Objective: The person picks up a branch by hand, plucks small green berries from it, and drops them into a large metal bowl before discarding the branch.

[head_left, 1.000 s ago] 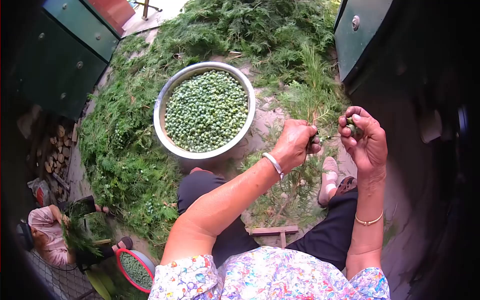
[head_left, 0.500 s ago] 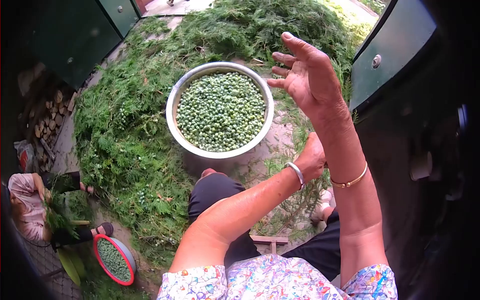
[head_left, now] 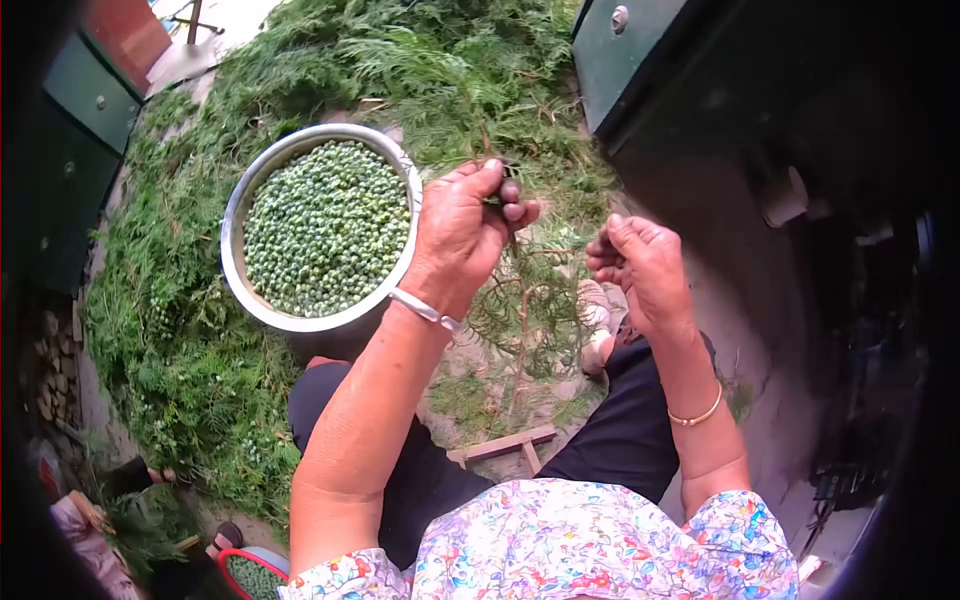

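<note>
My left hand (head_left: 465, 222), with a silver bracelet at its wrist, is closed around the stem of a green conifer branch (head_left: 522, 320). Sparse feathery side twigs hang below that grip, between my knees. To the right, my right hand (head_left: 645, 268) has its fingers curled in beside the branch. One thin side twig runs toward those fingertips; what they pinch is too small to make out. Just left of my left hand stands a wide metal basin (head_left: 232, 245), filled with small round green cones (head_left: 325, 230).
Cut conifer branches (head_left: 165, 330) cover the ground at the left and far side. A small wooden stool (head_left: 505, 445) sits between my legs. At lower left are another person's sleeve (head_left: 95, 545) and a red-rimmed basin (head_left: 228, 572). A green door (head_left: 625, 60) stands upper right.
My right hand has come down from its raised, open pose and its fingers have curled. My left hand has moved up and left with the branch. The view has turned right.
</note>
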Action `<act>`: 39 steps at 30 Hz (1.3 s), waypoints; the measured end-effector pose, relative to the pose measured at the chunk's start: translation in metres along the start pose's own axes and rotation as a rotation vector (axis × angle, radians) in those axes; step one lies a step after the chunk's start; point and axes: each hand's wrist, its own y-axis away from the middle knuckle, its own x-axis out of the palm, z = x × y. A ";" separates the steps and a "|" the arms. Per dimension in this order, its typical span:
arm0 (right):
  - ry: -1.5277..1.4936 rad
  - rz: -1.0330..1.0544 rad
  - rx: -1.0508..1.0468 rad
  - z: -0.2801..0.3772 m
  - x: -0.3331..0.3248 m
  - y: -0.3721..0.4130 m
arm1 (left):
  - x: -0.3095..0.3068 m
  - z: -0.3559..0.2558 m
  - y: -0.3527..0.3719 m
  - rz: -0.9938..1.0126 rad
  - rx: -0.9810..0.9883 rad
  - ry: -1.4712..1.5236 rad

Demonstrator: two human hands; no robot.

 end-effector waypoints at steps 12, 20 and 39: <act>0.401 -0.009 -0.253 -0.012 0.005 0.013 | 0.006 0.016 -0.036 0.177 0.020 0.395; -0.465 0.125 0.042 -0.021 -0.003 -0.015 | 0.007 0.026 -0.039 0.170 0.017 0.302; -0.362 -0.053 -0.146 -0.033 -0.013 -0.021 | 0.008 0.066 -0.012 0.111 0.300 -1.303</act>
